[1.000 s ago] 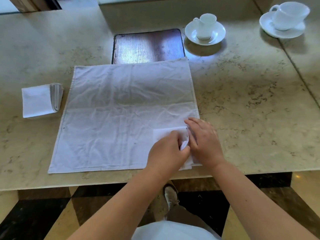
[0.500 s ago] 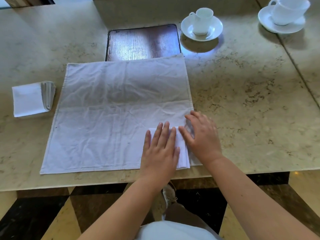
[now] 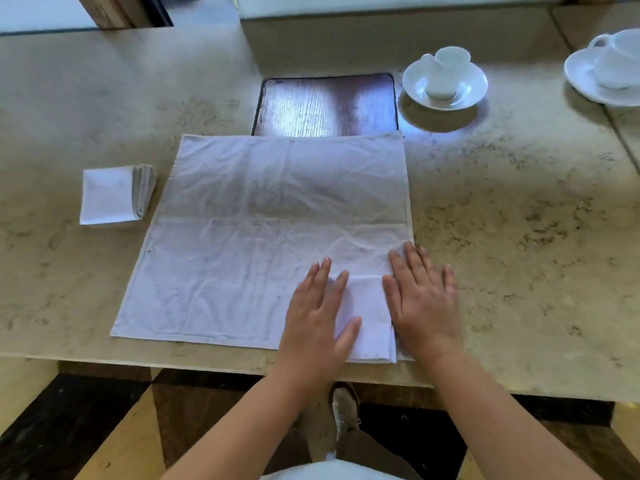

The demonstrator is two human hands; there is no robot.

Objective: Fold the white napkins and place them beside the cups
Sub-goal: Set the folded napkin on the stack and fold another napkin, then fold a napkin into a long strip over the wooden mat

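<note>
A small folded white napkin (image 3: 369, 317) lies at the near right corner of a large white cloth (image 3: 263, 237) spread on the marble table (image 3: 519, 237). My left hand (image 3: 317, 313) lies flat with straight fingers on the napkin's left side. My right hand (image 3: 422, 303) presses flat on its right edge, fingers straight. A white cup on a saucer (image 3: 445, 79) stands at the back, right of centre. A second cup and saucer (image 3: 613, 69) sits at the far right edge.
A stack of folded white napkins (image 3: 116, 194) rests left of the cloth. A dark wooden inset panel (image 3: 327, 105) lies behind the cloth. The table's front edge runs just below my wrists, with a patterned floor and my shoe (image 3: 344, 407) beneath.
A second ago both hands pinched and folded the small napkin. They have since opened and slid apart, and now press it flat from either side.
</note>
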